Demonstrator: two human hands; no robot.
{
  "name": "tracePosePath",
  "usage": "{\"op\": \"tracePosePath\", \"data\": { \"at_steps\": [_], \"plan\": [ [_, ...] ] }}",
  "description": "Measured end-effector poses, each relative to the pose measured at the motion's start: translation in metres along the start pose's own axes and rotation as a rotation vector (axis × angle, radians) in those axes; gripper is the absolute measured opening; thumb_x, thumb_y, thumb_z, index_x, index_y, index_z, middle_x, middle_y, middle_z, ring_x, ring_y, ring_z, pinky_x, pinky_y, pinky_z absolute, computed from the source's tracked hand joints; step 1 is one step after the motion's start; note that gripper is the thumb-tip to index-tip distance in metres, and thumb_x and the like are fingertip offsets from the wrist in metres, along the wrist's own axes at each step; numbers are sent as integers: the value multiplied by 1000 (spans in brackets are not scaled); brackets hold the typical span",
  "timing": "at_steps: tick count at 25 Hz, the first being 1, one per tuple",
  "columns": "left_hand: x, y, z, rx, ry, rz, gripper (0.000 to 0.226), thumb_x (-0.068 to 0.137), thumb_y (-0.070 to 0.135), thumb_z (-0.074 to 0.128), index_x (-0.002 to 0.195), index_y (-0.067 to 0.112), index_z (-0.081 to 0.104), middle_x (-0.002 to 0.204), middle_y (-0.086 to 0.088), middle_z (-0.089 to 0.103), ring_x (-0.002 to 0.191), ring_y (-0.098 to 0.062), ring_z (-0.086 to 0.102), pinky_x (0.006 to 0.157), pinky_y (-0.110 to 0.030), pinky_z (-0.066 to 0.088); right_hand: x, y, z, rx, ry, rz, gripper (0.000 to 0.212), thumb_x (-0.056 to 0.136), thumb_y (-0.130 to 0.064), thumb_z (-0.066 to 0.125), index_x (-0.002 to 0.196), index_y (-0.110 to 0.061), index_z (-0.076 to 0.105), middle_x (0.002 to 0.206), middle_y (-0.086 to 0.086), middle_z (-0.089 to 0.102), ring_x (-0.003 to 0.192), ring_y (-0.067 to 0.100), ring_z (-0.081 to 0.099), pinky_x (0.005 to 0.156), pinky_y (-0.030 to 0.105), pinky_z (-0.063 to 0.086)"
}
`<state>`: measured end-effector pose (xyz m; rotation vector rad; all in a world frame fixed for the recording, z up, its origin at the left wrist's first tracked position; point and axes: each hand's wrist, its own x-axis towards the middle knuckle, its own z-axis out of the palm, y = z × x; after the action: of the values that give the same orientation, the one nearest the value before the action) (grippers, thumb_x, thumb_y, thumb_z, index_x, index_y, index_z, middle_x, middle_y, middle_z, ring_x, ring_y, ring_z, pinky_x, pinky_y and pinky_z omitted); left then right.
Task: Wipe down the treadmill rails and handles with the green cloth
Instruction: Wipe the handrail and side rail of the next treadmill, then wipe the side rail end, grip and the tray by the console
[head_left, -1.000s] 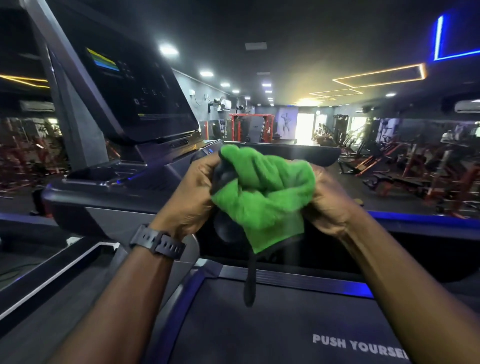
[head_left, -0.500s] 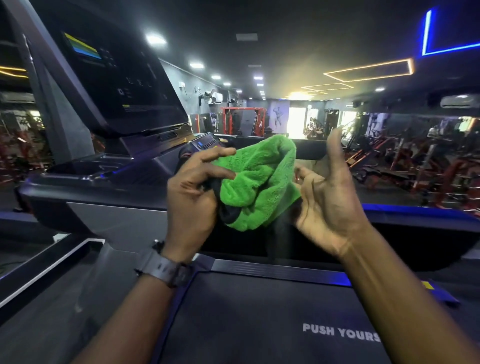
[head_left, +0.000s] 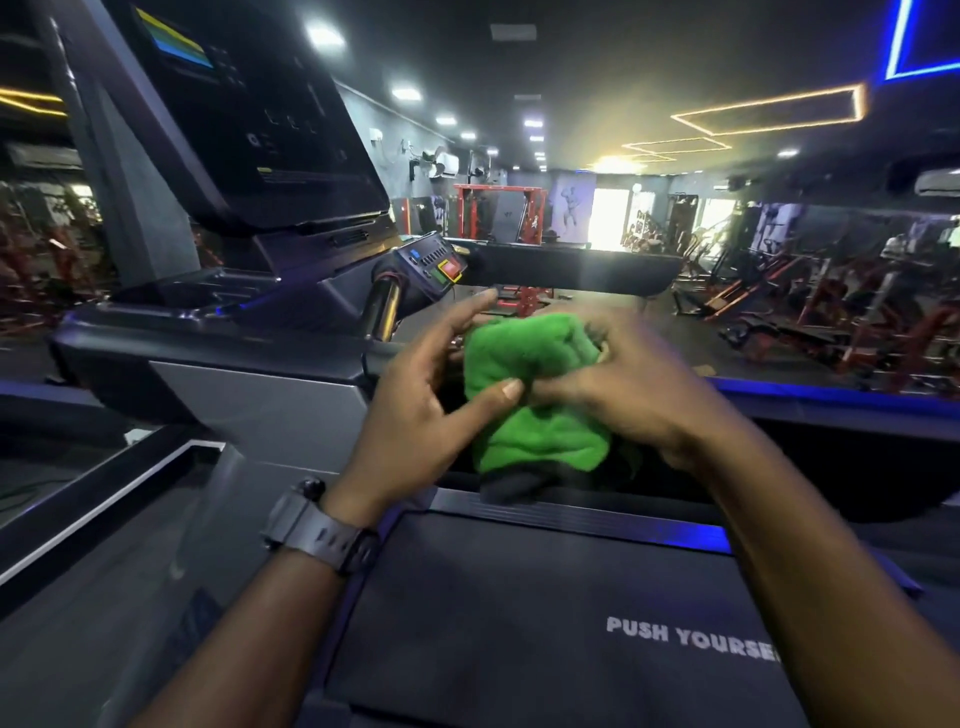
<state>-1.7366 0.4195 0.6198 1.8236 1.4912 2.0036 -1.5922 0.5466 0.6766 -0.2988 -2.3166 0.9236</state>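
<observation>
At the centre of the frame your right hand (head_left: 628, 395) grasps the bunched green cloth (head_left: 530, 395), fingers curled into it. Your left hand (head_left: 415, 415) is released, its straight fingers spread, thumb tip touching the cloth's left side. The chrome handle (head_left: 382, 309) stands just up-left, below the console (head_left: 249, 119).

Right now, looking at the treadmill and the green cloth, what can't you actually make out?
- Right hand, head view: blurred by motion; its fingertips are buried in the green cloth, so the exact grip is unclear.
- Dark part at the cloth's lower edge: a second cloth or its own hem, cannot tell.
- Belt lettering: cut off by the right forearm.
- Console screen: too small and angled to read.
- Control panel button labels: too small.
</observation>
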Motion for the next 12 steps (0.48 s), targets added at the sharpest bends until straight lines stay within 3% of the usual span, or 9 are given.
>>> {"op": "tracePosePath", "data": {
  "at_steps": [1,3,4,6,9,12],
  "plan": [
    [0,-4,0,-3,32,-18,60,84,8,72,139,17,50,133,-8,60,116,-21,63,98,-37,52,-2,-4,1,-128,7,-50,45,63,-20,83,105,-32,72,101,-7,71,97,9,66,87,36,55],
    [-3,-10,-5,63,100,9,58,80,6,75,132,23,58,132,-5,60,115,-20,63,92,-33,53,-12,-14,12,-465,277,-174,74,61,-28,79,131,-37,58,131,-4,56,122,18,53,101,41,46],
    [-4,-12,-6,136,131,48,53,79,8,75,128,25,61,129,-4,61,115,-20,63,89,-32,53,-20,-18,25,-582,400,-289,83,61,-25,74,140,-31,51,143,2,47,132,24,45,106,46,41],
    [-2,-11,-6,258,183,83,50,77,6,73,122,25,62,120,-2,65,112,-15,63,89,-32,53,-40,-14,68,-722,415,-504,87,66,-25,71,148,-19,41,156,10,35,145,32,30,117,53,26],
    [7,1,-19,202,76,-38,63,71,4,81,126,18,54,112,5,66,106,-6,62,93,-28,51,-47,28,102,-1015,362,-482,101,69,-56,72,154,-28,25,163,9,18,150,34,12,119,59,6],
    [7,-6,-68,699,12,124,47,80,27,74,124,16,62,116,7,66,113,-15,59,103,-39,44,-33,48,90,-1005,480,-341,82,78,-63,65,150,-40,33,161,13,13,147,46,10,116,66,10]
  ]
}}
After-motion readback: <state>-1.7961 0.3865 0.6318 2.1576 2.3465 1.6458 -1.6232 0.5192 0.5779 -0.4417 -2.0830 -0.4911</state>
